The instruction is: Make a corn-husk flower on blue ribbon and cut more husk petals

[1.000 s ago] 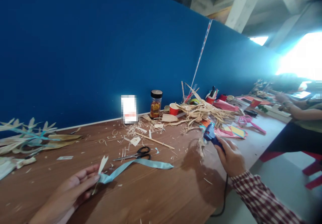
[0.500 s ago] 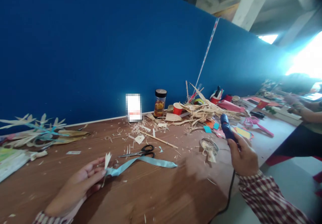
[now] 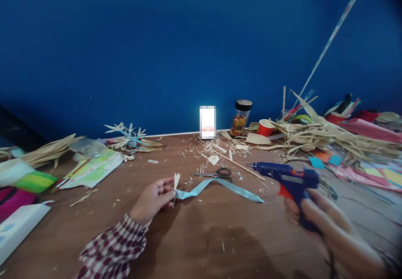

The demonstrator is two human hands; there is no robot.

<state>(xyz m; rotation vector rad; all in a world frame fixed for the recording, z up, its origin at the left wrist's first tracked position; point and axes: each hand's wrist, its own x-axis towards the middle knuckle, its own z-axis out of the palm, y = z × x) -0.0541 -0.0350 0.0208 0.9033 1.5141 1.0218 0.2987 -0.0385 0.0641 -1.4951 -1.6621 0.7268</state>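
Note:
My left hand (image 3: 153,199) pinches a small pale cut straw piece (image 3: 176,181) together with one end of a light blue ribbon (image 3: 220,185), which trails to the right across the brown table (image 3: 194,245). My right hand (image 3: 329,229) is wrapped round the grip of a blue glue gun (image 3: 287,178) with a red trigger, held above the table with its nozzle pointing left toward the ribbon. Black-handled scissors (image 3: 215,173) lie just behind the ribbon, beside a thin wooden stick (image 3: 238,165).
A heap of dry straw (image 3: 326,139), coloured paper pieces, a red paper cup (image 3: 265,127) and a black-lidded jar (image 3: 241,118) stand at the back right by the blue wall. Straw shapes (image 3: 130,136), a green printed sheet (image 3: 94,168) and packets lie at the left.
The view has swung left and down. My right hand has lifted the glue gun from the straw heap and brought it near, nozzle turned left. My left hand keeps its pinch.

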